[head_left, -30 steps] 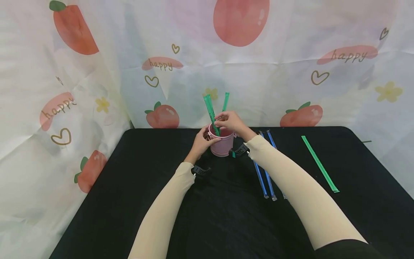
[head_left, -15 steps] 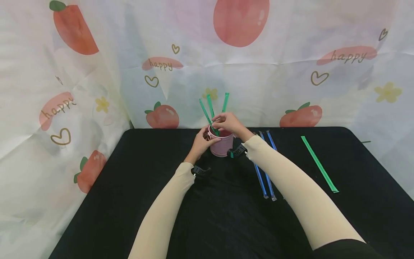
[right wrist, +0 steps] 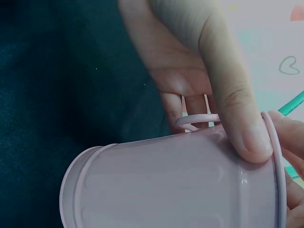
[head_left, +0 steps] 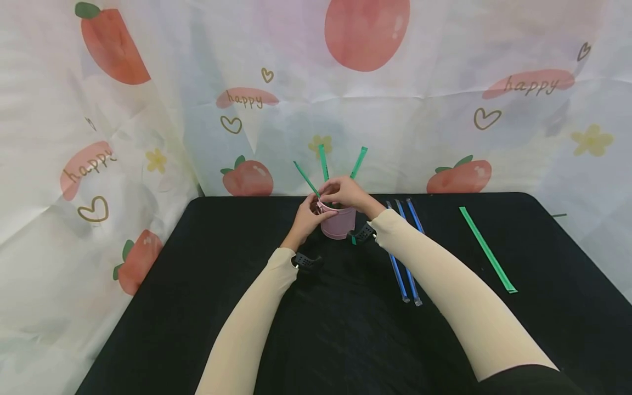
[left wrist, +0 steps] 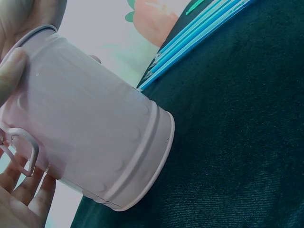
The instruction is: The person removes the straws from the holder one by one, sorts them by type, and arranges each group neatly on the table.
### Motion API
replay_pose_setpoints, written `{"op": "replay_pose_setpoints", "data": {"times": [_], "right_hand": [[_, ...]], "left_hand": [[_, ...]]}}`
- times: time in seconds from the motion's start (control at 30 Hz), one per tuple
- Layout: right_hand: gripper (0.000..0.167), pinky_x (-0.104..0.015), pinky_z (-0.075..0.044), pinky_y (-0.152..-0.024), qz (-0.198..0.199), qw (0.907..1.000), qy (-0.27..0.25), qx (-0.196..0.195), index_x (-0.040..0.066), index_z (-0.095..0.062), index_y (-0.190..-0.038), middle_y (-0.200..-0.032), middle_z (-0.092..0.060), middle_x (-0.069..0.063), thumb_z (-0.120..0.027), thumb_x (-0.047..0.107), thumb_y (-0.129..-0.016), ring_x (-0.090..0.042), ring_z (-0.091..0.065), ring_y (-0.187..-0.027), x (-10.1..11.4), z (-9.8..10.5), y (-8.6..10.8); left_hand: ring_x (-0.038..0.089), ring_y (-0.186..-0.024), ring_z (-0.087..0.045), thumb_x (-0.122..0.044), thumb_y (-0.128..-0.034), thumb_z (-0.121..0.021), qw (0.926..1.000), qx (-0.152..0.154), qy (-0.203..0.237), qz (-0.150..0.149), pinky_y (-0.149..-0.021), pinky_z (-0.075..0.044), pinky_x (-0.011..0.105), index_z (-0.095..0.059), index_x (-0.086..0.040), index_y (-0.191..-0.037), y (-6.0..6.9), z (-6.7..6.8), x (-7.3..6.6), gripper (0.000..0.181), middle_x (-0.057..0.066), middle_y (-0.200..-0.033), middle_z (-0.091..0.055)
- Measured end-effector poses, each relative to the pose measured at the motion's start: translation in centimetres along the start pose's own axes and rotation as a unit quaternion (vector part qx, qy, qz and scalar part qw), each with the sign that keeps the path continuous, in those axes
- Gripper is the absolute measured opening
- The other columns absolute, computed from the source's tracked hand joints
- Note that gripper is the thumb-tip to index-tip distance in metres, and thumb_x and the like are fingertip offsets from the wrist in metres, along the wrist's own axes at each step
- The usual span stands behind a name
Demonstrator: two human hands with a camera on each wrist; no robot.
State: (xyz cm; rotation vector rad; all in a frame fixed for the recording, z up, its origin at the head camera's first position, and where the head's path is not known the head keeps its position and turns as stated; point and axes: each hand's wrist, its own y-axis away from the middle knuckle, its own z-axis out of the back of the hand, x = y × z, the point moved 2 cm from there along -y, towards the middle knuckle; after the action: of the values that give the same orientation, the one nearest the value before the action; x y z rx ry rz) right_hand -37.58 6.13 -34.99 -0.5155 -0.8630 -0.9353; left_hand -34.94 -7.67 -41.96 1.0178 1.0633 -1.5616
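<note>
In the head view the left hand [head_left: 304, 219] grips a pink bucket [head_left: 338, 225] at its left side, thumb on the near wall below the rim. Over the bucket's mouth, the right hand [head_left: 343, 192] has curled fingers at the lower part of a left-leaning green stick [head_left: 306, 178], which it appears to pinch. Two more green sticks, one [head_left: 323, 162] nearly upright and one [head_left: 359, 162] leaning right, show behind the right hand; their lower ends are hidden. The left wrist view shows the bucket [left wrist: 90, 114] tilted in frame; the right wrist view shows its wall [right wrist: 180, 180].
Several blue sticks [head_left: 396, 274] lie on the black table [head_left: 345, 329] right of the bucket, partly under the right forearm. Farther right lies a green stick [head_left: 487, 249]. A printed curtain [head_left: 419, 131] hangs behind the table.
The right hand has lowered slightly leftward over the bucket. The front green stick has swung left away from the middle one, and the rear right stick leans farther right. The left hand keeps its grip.
</note>
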Motion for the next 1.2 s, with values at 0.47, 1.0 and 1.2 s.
{"op": "replay_pose_setpoints", "data": {"times": [0.47, 1.0, 1.2], "right_hand": [[0.029, -0.041, -0.055, -0.082, -0.021, 0.9998, 0.003, 0.008, 0.0, -0.061, -0.117, -0.118, -0.063, -0.021, -0.058, 0.015, -0.093, -0.031, -0.064, -0.097, 0.1, 0.0, 0.3], [0.033, -0.044, -0.053, -0.087, -0.053, 0.9923, -0.108, -0.029, 0.0, -0.056, -0.124, -0.126, -0.057, -0.022, -0.054, 0.016, -0.096, -0.032, -0.062, -0.105, -0.5, 0.6, -0.1], [0.038, -0.041, -0.054, -0.088, -0.062, 0.9853, -0.15, -0.055, 0.001, -0.053, -0.129, -0.127, -0.056, -0.022, -0.055, 0.019, -0.095, -0.029, -0.062, -0.106, -0.7, 0.9, -0.2]], "left_hand": [[0.025, -0.112, -0.054, -0.023, -0.0837, -0.071, 1.0, 0.003, -0.003, 0.003, -0.089, -0.049, 0.034, -0.038, -0.014, -0.141, -0.1, 0.0, 0.2, 0.067, 0.011, -0.131, -0.051], [0.03, -0.131, -0.044, -0.016, -0.0861, -0.068, 0.9998, 0.015, 0.009, 0.013, -0.105, -0.042, 0.041, -0.03, -0.006, -0.146, 0.9, 0.1, -1.8, 0.072, 0.016, -0.145, -0.041], [0.026, -0.128, -0.047, -0.019, -0.0845, -0.07, 1.0, 0.001, 0.01, 0.0, -0.103, -0.044, 0.039, -0.034, -0.011, -0.145, -0.2, -0.2, 0.1, 0.071, 0.011, -0.141, -0.046]]}}
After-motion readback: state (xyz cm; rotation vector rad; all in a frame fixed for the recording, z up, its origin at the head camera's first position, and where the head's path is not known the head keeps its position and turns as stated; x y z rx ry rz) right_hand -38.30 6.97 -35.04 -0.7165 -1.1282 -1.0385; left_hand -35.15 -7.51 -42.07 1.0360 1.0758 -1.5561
